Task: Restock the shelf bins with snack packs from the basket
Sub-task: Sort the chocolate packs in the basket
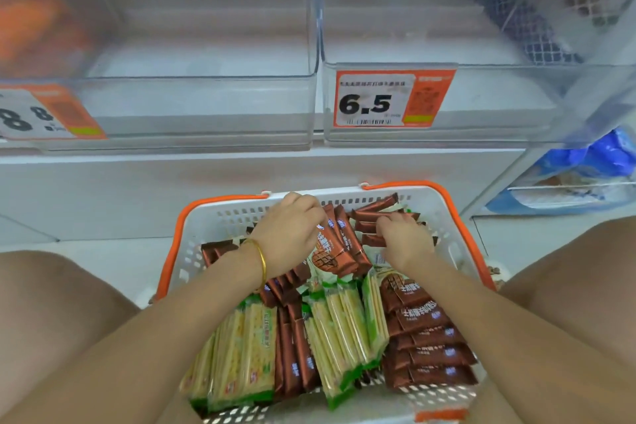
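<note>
I crouched in front of the shelf with the basket (220,215) on the floor between my knees, its white walls and orange handles just below two clear shelf bins. The left bin (206,106) carried a price tag (44,113) I could only partly read. The right bin (481,103) carried a tag marked 6.5 (389,99).

Both of my hands were down in the far end of the basket. My left hand (292,234), with a gold bangle (261,261) on the wrist, had its fingers curled over a brown bundle (339,246) of packs standing on edge near the middle. My right hand (406,241) was close beside it, fingertips pinched on the far brown packs (375,213) lying against the back wall.

Nearer to me, the basket held green-and-cream packs (337,330) on edge and a stack of brown packs (426,348) along the right side. Blue bags (592,161) sat in a lower bin to my right.
</note>
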`<state>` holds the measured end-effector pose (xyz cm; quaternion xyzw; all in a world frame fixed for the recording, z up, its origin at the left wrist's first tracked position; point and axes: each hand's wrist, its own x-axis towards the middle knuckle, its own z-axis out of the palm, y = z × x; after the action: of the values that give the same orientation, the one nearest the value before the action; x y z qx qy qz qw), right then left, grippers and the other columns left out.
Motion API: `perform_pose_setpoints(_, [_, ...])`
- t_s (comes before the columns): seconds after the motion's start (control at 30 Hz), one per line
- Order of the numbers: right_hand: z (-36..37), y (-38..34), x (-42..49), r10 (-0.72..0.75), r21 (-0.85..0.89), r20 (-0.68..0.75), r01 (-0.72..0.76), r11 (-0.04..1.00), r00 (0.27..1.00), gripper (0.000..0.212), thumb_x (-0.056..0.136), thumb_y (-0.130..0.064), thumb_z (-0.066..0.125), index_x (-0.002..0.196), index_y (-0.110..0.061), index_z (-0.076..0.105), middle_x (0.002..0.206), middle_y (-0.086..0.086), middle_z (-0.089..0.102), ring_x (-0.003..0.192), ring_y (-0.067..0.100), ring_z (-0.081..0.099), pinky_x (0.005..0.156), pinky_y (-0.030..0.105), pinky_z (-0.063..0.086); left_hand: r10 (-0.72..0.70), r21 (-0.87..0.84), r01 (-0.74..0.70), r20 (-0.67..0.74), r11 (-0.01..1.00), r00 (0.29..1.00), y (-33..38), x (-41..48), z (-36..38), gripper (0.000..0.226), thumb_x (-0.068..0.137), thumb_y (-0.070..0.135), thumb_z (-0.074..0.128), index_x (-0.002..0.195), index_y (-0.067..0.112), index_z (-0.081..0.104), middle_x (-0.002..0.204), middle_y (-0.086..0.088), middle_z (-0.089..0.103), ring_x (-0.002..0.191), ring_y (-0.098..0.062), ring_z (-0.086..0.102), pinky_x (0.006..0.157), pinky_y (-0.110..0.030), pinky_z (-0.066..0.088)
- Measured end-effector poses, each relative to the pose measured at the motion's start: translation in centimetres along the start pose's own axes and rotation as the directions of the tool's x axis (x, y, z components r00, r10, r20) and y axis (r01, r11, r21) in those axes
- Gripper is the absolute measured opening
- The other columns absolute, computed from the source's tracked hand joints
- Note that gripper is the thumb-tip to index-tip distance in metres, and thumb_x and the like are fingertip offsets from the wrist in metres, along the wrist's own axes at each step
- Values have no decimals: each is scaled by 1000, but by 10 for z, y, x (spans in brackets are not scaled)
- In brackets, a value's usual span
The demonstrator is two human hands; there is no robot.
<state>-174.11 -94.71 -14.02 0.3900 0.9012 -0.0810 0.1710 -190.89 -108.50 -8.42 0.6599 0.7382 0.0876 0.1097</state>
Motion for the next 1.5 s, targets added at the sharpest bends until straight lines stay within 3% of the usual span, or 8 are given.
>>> perform_pose_setpoints(0.33, [1, 5, -4, -11, -145, -125, -8, 989, 992, 28, 88, -21, 61, 115, -18, 57, 120, 3, 56, 114, 25, 49, 90, 37, 41, -8, -22, 9, 26, 1000, 1000, 4, -1, 4, 31, 94, 15, 46, 124, 15, 55, 130, 1, 48, 122, -17, 36, 105, -28, 30])
perform_pose_setpoints(0.5, [-47, -5, -6, 94, 166, -150, -69, 984, 984, 22, 91, -31, 61, 98, -14, 49, 90, 4, 60, 88, 28, 62, 64, 32, 42, 2, -149, 2, 23, 989, 1000, 19, -11, -4, 52, 93, 30, 55, 141, 23, 35, 140, 4, 38, 129, -13, 31, 108, -24, 24])
perform_pose_setpoints(0.63, [-70, -22, -21, 137, 906, 177, -216, 365, 975, 19, 86, -8, 67, 79, -14, 50, 74, 6, 61, 64, 20, 65, 56, 33, 56, 79, -145, -65, 96, 987, 992, 38, -28, -13, 90, 76, 56, 66, 146, 21, 21, 148, 6, 20, 136, -10, 15, 110, -17, 10])
perform_pose_setpoints(0.8, [-80, -49, -38, -63, 891, 442, -446, -85, 895, 9, 87, -8, 65, 92, -3, 60, 76, 15, 65, 63, 22, 66, 50, 28, 57, 86, -10, -88, -128, 996, 988, 37, -46, -18, 65, 82, 37, 67, 138, 17, 40, 134, -1, 43, 125, -19, 39, 106, -30, 34])
perform_pose_setpoints(1.0, [-103, -69, -52, -90, 939, 274, -246, 239, 958, 45, 97, -49, 41, 118, -11, 52, 112, 10, 59, 81, 24, 65, 61, 35, 58, -429, -582, 239, -212, 777, 878, 11, -69, -80, 19, 84, 13, 68, 97, 15, 56, 87, 1, 64, 81, -15, 61, 72, -18, 47])
perform_pose_setpoints(1.27, [-182, -128, -89, -334, 972, -174, 215, 90, 926, 16, 85, -3, 64, 93, -15, 56, 81, 1, 67, 64, 10, 65, 52, 24, 54, -529, -898, 1, -259, 441, 808, -22, -105, -168, 16, 86, -4, 60, 98, 6, 58, 83, -6, 67, 65, -6, 64, 56, -16, 49])
perform_pose_setpoints(1.4, [-243, -174, -84, -289, 929, -307, 352, 117, 907, 17, 82, -3, 68, 88, -14, 56, 78, 3, 67, 56, 9, 64, 47, 25, 53, -664, -887, -156, -433, 435, 609, -47, -104, -211, 30, 86, 2, 62, 114, 9, 51, 95, -4, 65, 74, -8, 64, 60, -19, 51])
perform_pose_setpoints(1.5, [-294, -200, -53, -205, 921, -341, 370, 124, 918, 17, 84, -6, 68, 94, -11, 55, 79, 6, 69, 54, 10, 65, 46, 26, 55, -666, -738, -117, -657, 665, 353, -73, -96, -234, 35, 88, 13, 62, 120, 13, 46, 109, -2, 58, 88, -4, 59, 77, -19, 50])
